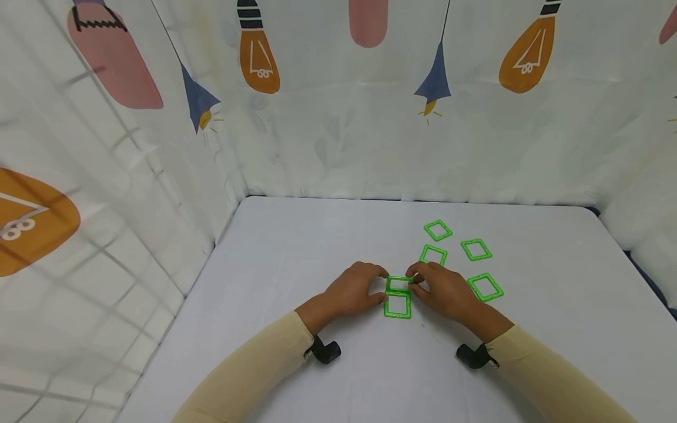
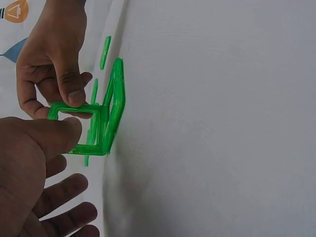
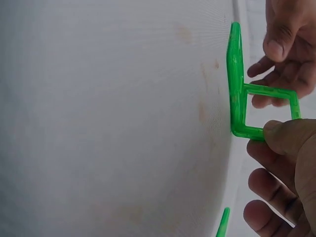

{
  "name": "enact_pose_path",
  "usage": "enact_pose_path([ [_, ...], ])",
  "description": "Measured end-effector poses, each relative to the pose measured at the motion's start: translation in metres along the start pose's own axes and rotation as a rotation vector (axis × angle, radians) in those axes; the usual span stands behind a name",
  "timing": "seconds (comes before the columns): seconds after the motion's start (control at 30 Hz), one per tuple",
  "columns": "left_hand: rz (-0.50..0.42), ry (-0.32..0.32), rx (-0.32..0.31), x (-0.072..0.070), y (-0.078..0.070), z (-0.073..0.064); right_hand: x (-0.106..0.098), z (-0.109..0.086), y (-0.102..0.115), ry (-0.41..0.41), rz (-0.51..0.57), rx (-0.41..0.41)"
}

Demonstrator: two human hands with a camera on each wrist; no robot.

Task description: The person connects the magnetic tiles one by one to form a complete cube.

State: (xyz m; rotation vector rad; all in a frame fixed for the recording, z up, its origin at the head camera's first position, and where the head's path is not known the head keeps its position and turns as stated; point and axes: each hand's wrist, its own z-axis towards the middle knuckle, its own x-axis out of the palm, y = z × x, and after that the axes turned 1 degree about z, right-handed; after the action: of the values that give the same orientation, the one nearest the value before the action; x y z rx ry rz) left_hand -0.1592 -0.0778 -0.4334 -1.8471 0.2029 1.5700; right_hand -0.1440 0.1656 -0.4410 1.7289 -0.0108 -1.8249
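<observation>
Two green square-framed magnetic tiles meet edge to edge before me. One tile [image 1: 398, 317] lies on the table; the other [image 3: 270, 90] stands up from its far edge. My right hand [image 1: 446, 291] pinches the standing tile at its right side between thumb and forefinger, its other fingers loosely bent. On the opposite side is my left hand [image 1: 353, 288], thumb and forefinger spread beside that tile. In the right wrist view, the left thumb [image 3: 275, 48] appears apart from the frame, with fingers behind it.
Several more green tiles lie singly beyond and beside my right hand, among them a far tile [image 1: 438, 230] and a near one [image 1: 485, 287]. The white table [image 1: 296, 235] backs onto a printed curtain [image 1: 338, 135]. Another curtain hangs along the left side.
</observation>
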Motion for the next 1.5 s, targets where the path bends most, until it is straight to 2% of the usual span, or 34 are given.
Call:
enact_pose_path([
  [0.2, -0.066, 0.010, 0.021, -0.002, -0.004, 0.006, 0.002, -0.001, 0.000, -0.009, 0.000, -0.003],
  [0.5, -0.015, 0.005, 0.024, 0.000, -0.006, 0.013, 0.003, -0.002, 0.000, 0.007, 0.001, 0.012],
  [0.8, 0.022, -0.011, 0.023, 0.001, -0.006, 0.017, 0.004, -0.004, 0.004, 0.080, 0.008, 0.108],
  [1.13, 0.039, -0.017, 0.041, 0.002, -0.006, 0.018, 0.007, -0.004, 0.007, 0.088, -0.016, 0.110],
  [1.5, 0.044, -0.010, 0.088, 0.001, -0.004, 0.018, 0.004, -0.001, 0.007, 0.103, 0.025, 0.127],
])
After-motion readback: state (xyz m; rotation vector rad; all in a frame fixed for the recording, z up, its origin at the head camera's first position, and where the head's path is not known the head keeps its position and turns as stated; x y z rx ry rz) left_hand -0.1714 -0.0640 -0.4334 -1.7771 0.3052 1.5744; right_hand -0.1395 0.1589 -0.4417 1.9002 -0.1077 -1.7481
